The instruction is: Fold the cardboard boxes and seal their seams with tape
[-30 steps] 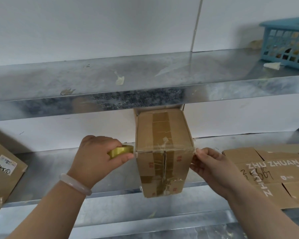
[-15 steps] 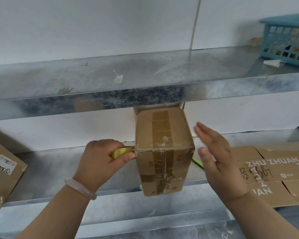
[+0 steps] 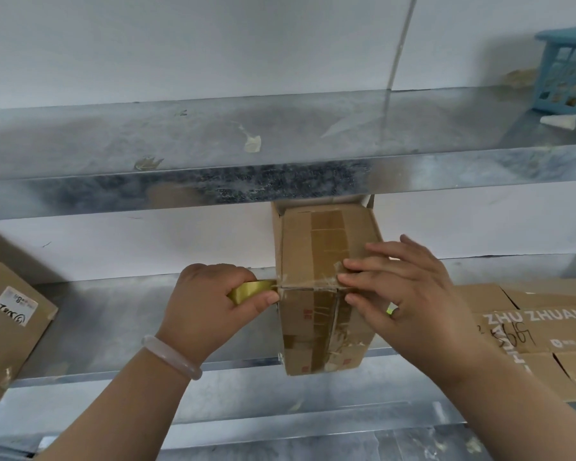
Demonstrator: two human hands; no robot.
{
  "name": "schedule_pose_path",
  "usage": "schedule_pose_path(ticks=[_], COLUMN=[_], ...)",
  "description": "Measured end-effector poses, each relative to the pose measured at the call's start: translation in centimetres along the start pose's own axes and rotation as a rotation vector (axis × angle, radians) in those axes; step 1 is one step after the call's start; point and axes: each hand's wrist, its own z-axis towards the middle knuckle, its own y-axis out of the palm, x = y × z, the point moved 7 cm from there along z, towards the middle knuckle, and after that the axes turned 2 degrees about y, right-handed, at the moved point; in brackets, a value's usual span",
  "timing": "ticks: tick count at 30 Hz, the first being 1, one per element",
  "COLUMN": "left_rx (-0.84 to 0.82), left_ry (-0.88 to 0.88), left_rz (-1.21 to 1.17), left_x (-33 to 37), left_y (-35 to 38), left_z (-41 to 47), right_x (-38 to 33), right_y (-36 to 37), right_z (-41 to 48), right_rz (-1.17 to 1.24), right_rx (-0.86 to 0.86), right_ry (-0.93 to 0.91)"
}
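Head view: far left, a taped-up carton with a white label sits on the lower shelf, well apart from the work. Next right, the left hand, pale bangle at the wrist, has fingers and thumb curled round the tape roll. It holds the roll tight against the near left top corner of the cardboard box, likely so the strip is taut while it gets bedded down. The box stands at the near lip of the lower shelf, its far end tucked under the upper shelf. Old brown tape runs along its top and down the near seam. A clear strip runs from the roll rightward along the near top edge. The right hand lies flat and holds nothing, its fingers straight and pressing the strip onto that edge. The fingertips reach about mid-edge and the palm covers the right corner. Small green glint under the right palm: ring or tool, can't tell. Further right, flattened cartons printed ZHU ZHUAN lie on the shelf; a blue basket sits far right on the upper shelf
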Motion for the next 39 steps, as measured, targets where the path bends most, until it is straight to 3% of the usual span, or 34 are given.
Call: schedule_pose_path(ticks=[3,7,12,16,20,23,25,29,35,37,39], left_rx=[0.017,0.002,0.038,-0.052,-0.336,-0.373,-0.340,-0.194,-0.101,-0.056,-0.029], left_ry=[-0.006,0.011,0.087,0.234,0.095,0.126,0.157,0.071,-0.084,-0.114,-0.132], left_rz=[0.040,0.035,-0.317,-0.071,0.223,0.268,0.146,-0.379,-0.476,-0.476,-0.465], left_x=[0.0,0.1,-1.0,-0.6,-1.7,-2.2,-2.4,-3.7,-3.8,-3.4,-2.9], left_y=[-0.4,-0.6,-1.8,-1.8,-0.2,0.2,-0.2,-1.0,0.6,0.9,1.1], left_z=[0.1,0.0,-0.7,-0.4,0.8,1.1,0.9,-0.7,-1.9,-1.7,-1.5], right_x=[-2.5,-4.9,-4.5,-4.8,-4.7,-4.6,-4.5,-4.4,-4.7,-4.2,-1.1], right_y=[0.3,4.2,4.9,4.9,4.6,4.6,4.5,4.6,4.0,2.5,0.0], right_z=[1.2,2.1,1.8,1.6,1.5,1.4,1.3,1.3,0.9,0.4,-1.2], right_rz=[-0.079,-0.222,-0.248,-0.245,-0.225,-0.224,-0.228,-0.236,-0.183,-0.029,0.137], right_rx=[-0.020,-0.247,-0.171,-0.115,-0.056,-0.039,-0.032,-0.038,-0.032,0.091,0.360], right_ry=[-0.039,-0.086,-0.104,-0.135,-0.147,-0.152,-0.143,-0.159,-0.277,-0.296,-0.120])
